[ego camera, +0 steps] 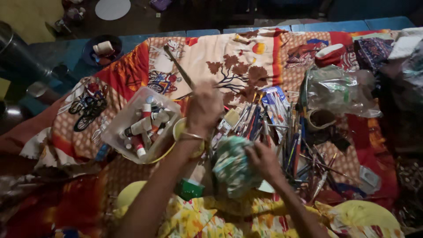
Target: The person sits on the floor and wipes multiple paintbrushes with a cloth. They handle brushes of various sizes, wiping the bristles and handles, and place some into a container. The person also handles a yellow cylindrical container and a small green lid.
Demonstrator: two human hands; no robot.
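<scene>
Right hand (pixel 263 159) grips a green-and-white crumpled cloth (pixel 233 167) at 6 o'clock. Left hand (pixel 203 108), centre, grasps a long thin brush (pixel 178 67) angled toward 11 o'clock. Clear tub of paint tubes (pixel 143 125) sits at 9 o'clock; scattered brushes and pens (pixel 282 132) at 3 o'clock.

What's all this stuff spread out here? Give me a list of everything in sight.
Painted cloth: one, orange, red and cream with tree and bicycle pictures, spread over the blue table.
Tub: one, clear plastic, left of centre, full of paint tubes.
Brushes and pens: many, mixed colours, heaped right of centre.
Plastic bag: one, clear, crumpled, upper right.
Cup: one, pale, beside the bag.
Bowl: one, dark, upper left.
Rag: one, green and white, bottom centre.
Left hand: raised, holding a long brush.
Right hand: gripping the rag.
</scene>
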